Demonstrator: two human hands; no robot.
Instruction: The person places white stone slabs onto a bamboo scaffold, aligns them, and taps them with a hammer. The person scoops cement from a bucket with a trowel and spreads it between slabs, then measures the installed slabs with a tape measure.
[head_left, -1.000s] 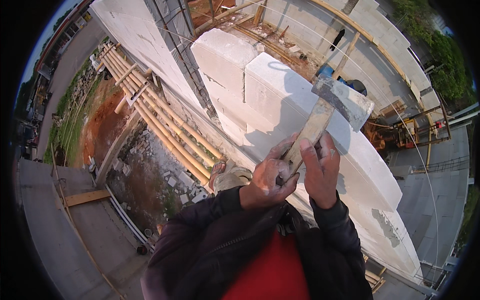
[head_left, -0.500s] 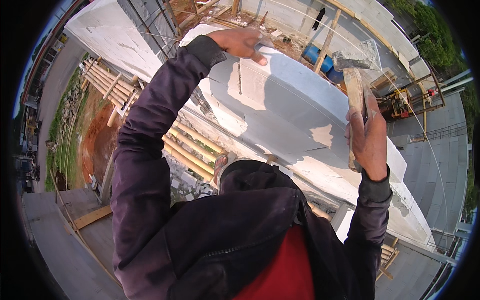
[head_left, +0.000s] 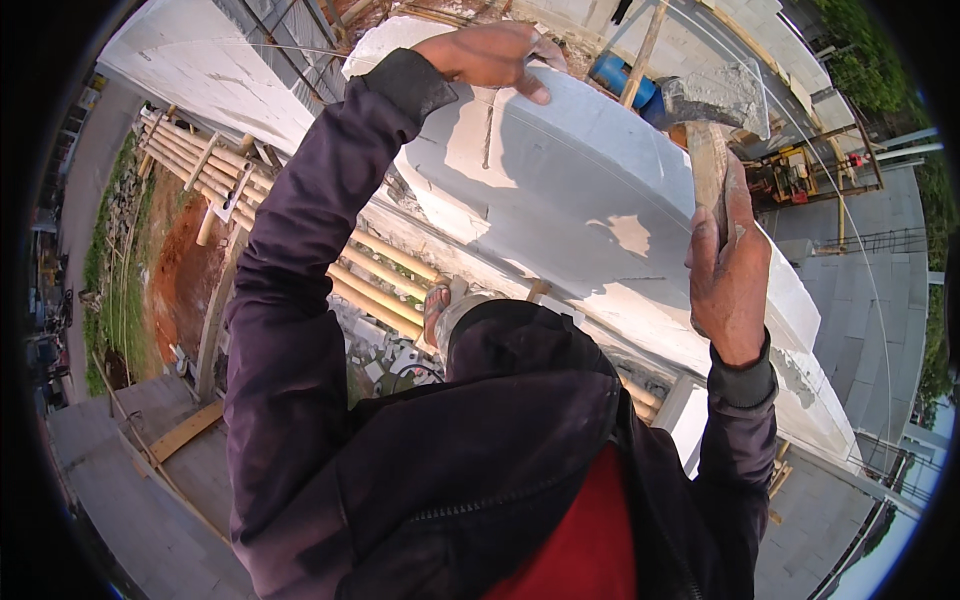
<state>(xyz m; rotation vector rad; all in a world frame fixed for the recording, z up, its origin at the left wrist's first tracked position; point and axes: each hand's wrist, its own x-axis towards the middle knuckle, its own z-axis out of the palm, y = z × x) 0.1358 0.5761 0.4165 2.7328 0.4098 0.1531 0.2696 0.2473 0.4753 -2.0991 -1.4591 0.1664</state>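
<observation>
A wall of white blocks (head_left: 560,200) rises in front of me, partly in shadow. My left hand (head_left: 500,60) grips the top edge of an upper block (head_left: 590,120), its thumb bent over the near face. My right hand (head_left: 730,270) is closed round the wooden handle of a hammer-like tool (head_left: 708,170), held upright beside the wall's right part. The tool's broad metal head (head_left: 715,100), crusted with pale grey, points up over the block's far side.
Bamboo poles (head_left: 370,285) run beside the wall below me, near my sandalled foot (head_left: 437,310). A white wall (head_left: 200,70) with steel rods is at upper left. Behind are blue drums (head_left: 610,72), a wooden post (head_left: 645,50), thin wires and machinery (head_left: 800,175).
My left hand has left the tool's handle and moved up onto the top of the block. My right hand has moved right, raising the tool upright. The view has shifted.
</observation>
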